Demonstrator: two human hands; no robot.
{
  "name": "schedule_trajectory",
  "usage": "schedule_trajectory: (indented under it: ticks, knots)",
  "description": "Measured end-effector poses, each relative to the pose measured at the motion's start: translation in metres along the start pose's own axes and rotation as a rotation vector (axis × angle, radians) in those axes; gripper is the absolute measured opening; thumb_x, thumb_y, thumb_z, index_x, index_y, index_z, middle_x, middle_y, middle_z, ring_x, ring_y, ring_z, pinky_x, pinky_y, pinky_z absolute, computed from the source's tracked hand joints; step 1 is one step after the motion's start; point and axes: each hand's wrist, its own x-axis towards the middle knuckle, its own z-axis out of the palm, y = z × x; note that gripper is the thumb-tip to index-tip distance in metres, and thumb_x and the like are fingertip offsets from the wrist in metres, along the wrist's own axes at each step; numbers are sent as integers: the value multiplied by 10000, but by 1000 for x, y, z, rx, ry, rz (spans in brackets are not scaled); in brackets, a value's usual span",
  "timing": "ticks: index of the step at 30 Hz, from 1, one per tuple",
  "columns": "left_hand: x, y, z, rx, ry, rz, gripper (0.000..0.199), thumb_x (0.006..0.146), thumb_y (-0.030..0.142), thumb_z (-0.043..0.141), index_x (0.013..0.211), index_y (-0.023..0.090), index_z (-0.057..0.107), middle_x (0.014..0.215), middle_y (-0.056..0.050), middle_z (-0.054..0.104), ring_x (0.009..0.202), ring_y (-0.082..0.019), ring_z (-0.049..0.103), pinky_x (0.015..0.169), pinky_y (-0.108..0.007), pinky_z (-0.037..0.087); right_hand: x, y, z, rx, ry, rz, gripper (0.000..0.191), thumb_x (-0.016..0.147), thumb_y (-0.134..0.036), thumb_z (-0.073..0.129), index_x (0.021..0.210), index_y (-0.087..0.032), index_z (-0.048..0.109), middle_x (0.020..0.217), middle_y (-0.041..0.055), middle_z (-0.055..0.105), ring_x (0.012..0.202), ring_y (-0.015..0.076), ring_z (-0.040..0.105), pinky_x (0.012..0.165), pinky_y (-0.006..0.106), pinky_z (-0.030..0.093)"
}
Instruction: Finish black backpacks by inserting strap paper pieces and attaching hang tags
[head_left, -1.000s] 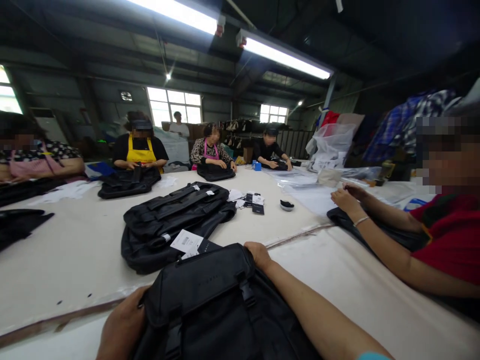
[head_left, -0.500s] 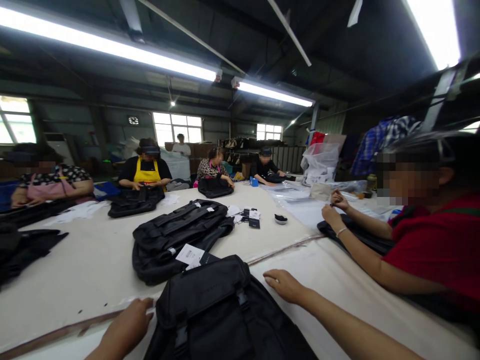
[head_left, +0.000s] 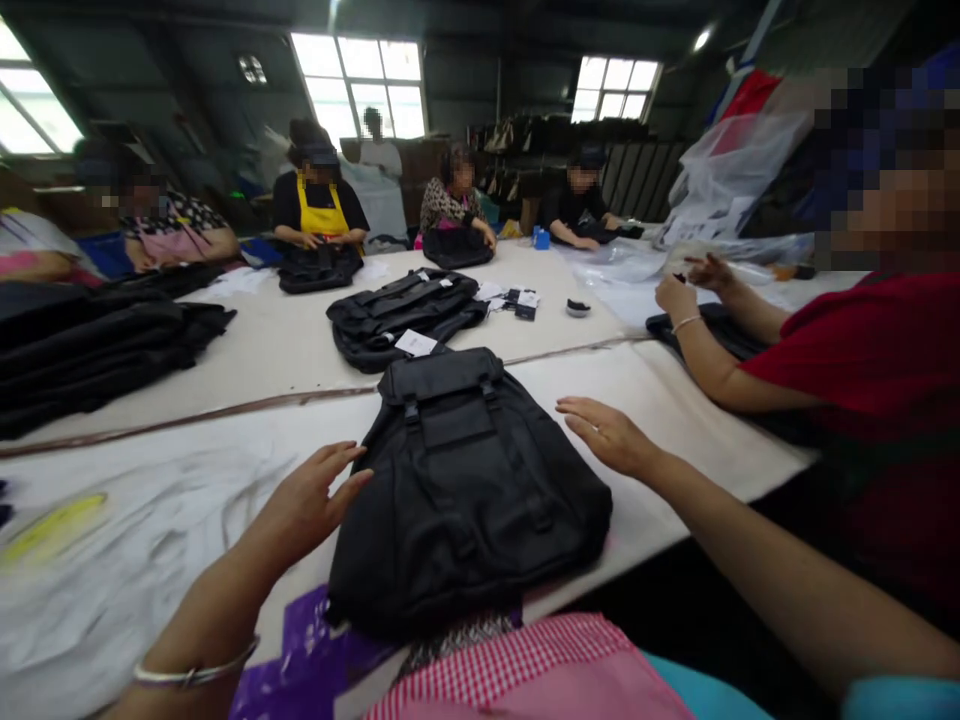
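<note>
A black backpack (head_left: 480,480) lies flat on the light-covered table in front of me, its flap at the far end and two buckled straps running down its front. At its left edge my left hand (head_left: 315,495) is open, thumb and fingers apart, close to the side or just touching it; I cannot tell which. My right hand (head_left: 604,435) hovers off the upper right side, fingers stretched out, holding nothing. Beyond the flap rests a second black backpack (head_left: 405,315) with a white tag (head_left: 416,343) on its near end.
Stacked black bags (head_left: 112,345) lie on the left. Small tags (head_left: 517,300) and a small dish (head_left: 577,309) sit mid-table. Clear plastic (head_left: 622,265) is spread at the back. On the right, a co-worker in a red sleeve (head_left: 795,350) handles something small; several others sit across the table.
My view has tilted down, showing the whole near backpack and my apron. My left hand has opened from its curled shape by the bag's side. My right hand's fingers have straightened.
</note>
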Motion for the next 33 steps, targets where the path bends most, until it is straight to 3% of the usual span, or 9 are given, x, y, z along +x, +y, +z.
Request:
schedule_trajectory:
  ticks: [6,11,15,18,23,26,28,31,33]
  knots:
    - [-33,50,-3,-51,-32,110,528,906,569,445,1237,193,612,1313,-121,592,1181,-255,581,1036,-382,459,-18,-36,-18,24,32,-81,385,983,-421,402,1182,-213,657,1242,87,644,1181,231,584,1067,445,446]
    - [-64,86,20,-20,-157,224,510,926,484,472,1336,188,541,1441,-111,488,1330,-236,451,1104,-383,391,-39,-68,-12,-34,-31,-192,367,981,-389,420,1215,-212,641,1285,87,617,1216,224,553,1071,417,436]
    - [-98,87,49,94,-255,237,581,915,494,484,1435,243,427,1514,-77,399,1409,-274,331,1142,-500,296,-77,-56,19,-180,-229,-264,455,950,-406,478,1367,-229,524,1444,94,488,1354,299,409,1083,520,373]
    - [-114,81,58,115,-292,244,593,915,507,480,1449,262,402,1505,-66,413,1414,-265,323,1155,-513,245,-103,-32,42,-276,-295,-201,555,960,-394,450,1478,-215,361,1503,118,402,1384,321,360,1063,565,354]
    - [-105,87,41,77,-298,217,525,899,540,495,1336,254,551,1412,-89,529,1351,-276,418,1138,-537,233,-106,-22,42,-292,-328,-165,541,957,-408,455,1465,-237,387,1496,109,415,1373,316,379,1036,532,383]
    - [-85,109,24,79,-302,195,446,913,549,458,1097,225,703,1242,-93,656,1268,-291,503,1111,-572,244,-88,-47,28,-313,-318,-174,483,954,-402,457,1396,-212,493,1460,121,465,1355,333,397,1023,534,387]
    - [-71,127,19,77,-235,186,432,944,509,417,1006,214,726,1162,-89,690,1243,-278,522,1115,-564,237,-74,-72,23,-326,-284,-215,473,963,-403,435,1379,-192,515,1470,128,450,1382,333,351,1046,530,357]
    - [-60,152,27,81,-147,207,434,967,470,376,1184,218,655,1288,-93,623,1330,-270,431,1125,-536,236,-61,-109,30,-356,-246,-273,511,977,-433,389,1422,-193,462,1537,111,347,1429,321,251,1094,521,284]
    - [-62,160,42,108,-175,215,481,950,505,391,1319,245,559,1410,-91,526,1383,-296,352,1115,-559,243,-64,-121,45,-393,-253,-263,540,956,-485,415,1432,-233,452,1560,98,302,1440,349,205,1104,565,225]
